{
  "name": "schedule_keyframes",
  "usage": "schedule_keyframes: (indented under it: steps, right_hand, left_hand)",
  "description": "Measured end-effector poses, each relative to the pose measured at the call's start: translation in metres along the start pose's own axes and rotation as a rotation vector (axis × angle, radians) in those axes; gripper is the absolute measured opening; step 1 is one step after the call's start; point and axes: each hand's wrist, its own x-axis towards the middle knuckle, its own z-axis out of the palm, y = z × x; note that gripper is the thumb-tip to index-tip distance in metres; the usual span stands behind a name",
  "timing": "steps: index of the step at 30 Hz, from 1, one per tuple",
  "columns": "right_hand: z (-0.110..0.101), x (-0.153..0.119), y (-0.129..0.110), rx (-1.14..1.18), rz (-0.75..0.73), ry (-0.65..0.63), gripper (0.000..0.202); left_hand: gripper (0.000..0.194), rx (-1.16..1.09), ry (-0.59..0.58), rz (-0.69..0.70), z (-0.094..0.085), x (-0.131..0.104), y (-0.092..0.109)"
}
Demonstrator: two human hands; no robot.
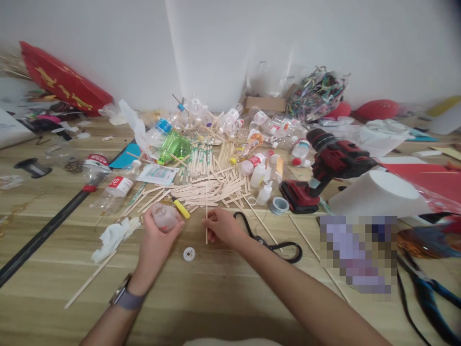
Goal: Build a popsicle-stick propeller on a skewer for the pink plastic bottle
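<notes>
My left hand is wrapped round a small clear plastic bottle whose open neck points up and away. In my right hand a thin wooden stick stands roughly upright, pinched between the fingers. Between the hands, a little nearer, lies a white disc with a dark centre. A yellow-handled tool rests just beyond the bottle. Black-handled scissors lie to the right of my right hand, partly behind the forearm.
A pile of flat wooden sticks spreads ahead, with several plastic bottles behind it. A red and black drill stands right, near a white roll. A long dark pole crosses the left. Crumpled tissue lies left of my left hand.
</notes>
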Motion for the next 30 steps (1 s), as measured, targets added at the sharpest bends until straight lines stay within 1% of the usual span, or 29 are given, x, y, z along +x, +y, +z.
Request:
schedule_keyframes:
  steps: [3,5,8,9,10,12,13,15,16,18,19,21,22,23,25,27,30]
  right_hand:
    - [0.0,-0.01,-0.001,-0.096,-0.053,0.056,0.033]
    - [-0.008,-0.023,0.001,-0.187,-0.108,0.128,0.029]
    - [-0.032,-0.044,0.009,-0.331,-0.164,0.238,0.014]
    - [-0.042,-0.05,0.014,-0.377,-0.165,0.278,0.01]
    - [-0.053,-0.056,0.019,-0.425,-0.156,0.325,0.011]
    - [-0.074,-0.064,0.032,-0.527,-0.111,0.429,0.016]
    - [-0.083,-0.067,0.038,-0.578,-0.083,0.469,0.018]
    - [-0.097,-0.069,0.05,-0.664,-0.022,0.494,0.017]
    - [-0.101,-0.069,0.054,-0.697,0.0,0.489,0.016]
    - [-0.105,-0.067,0.06,-0.75,0.03,0.456,0.016]
    - [-0.105,-0.065,0.062,-0.771,0.037,0.436,0.017]
    - [-0.104,-0.061,0.063,-0.809,0.05,0.4,0.02]
    - [-0.104,-0.059,0.064,-0.825,0.056,0.387,0.022]
    - [-0.103,-0.057,0.064,-0.839,0.062,0.377,0.023]
    - [-0.103,-0.056,0.064,-0.859,0.061,0.371,0.025]
    - [-0.103,-0.056,0.064,-0.869,0.045,0.387,0.025]
    - [-0.103,-0.059,0.063,-0.866,-0.006,0.457,0.022]
  left_hand:
    - [0.076,-0.007,-0.01,0.025,0.003,0.0,-0.003]
    - [0.076,-0.02,-0.015,0.04,0.006,-0.001,-0.006]
    - [0.085,-0.064,-0.015,0.072,0.006,-0.002,-0.014]
    - [0.089,-0.077,-0.002,0.089,0.005,-0.003,-0.016]
    - [0.092,-0.077,0.031,0.126,0.002,-0.004,-0.017]
    - [0.093,-0.026,0.143,0.258,-0.007,-0.008,-0.014]
    - [0.09,0.023,0.224,0.375,-0.013,-0.012,-0.011]
    - [0.078,0.108,0.281,0.559,-0.023,-0.021,0.0]
    - [0.078,0.091,0.338,0.659,-0.026,-0.027,0.007]
    - [0.065,0.115,0.269,0.741,-0.027,-0.04,0.02]
    - [0.055,0.145,0.202,0.759,-0.024,-0.045,0.026]
    - [0.039,0.217,-0.037,0.83,-0.012,-0.054,0.035]
    - [0.032,0.246,-0.122,0.842,-0.005,-0.056,0.039]
    - [0.026,0.275,-0.183,0.849,0.003,-0.057,0.041]
    - [0.018,0.378,-0.316,0.818,0.019,-0.056,0.044]
    - [0.016,0.504,-0.453,0.784,0.032,-0.052,0.047]
    - [0.013,0.587,-0.574,0.787,0.042,-0.047,0.053]
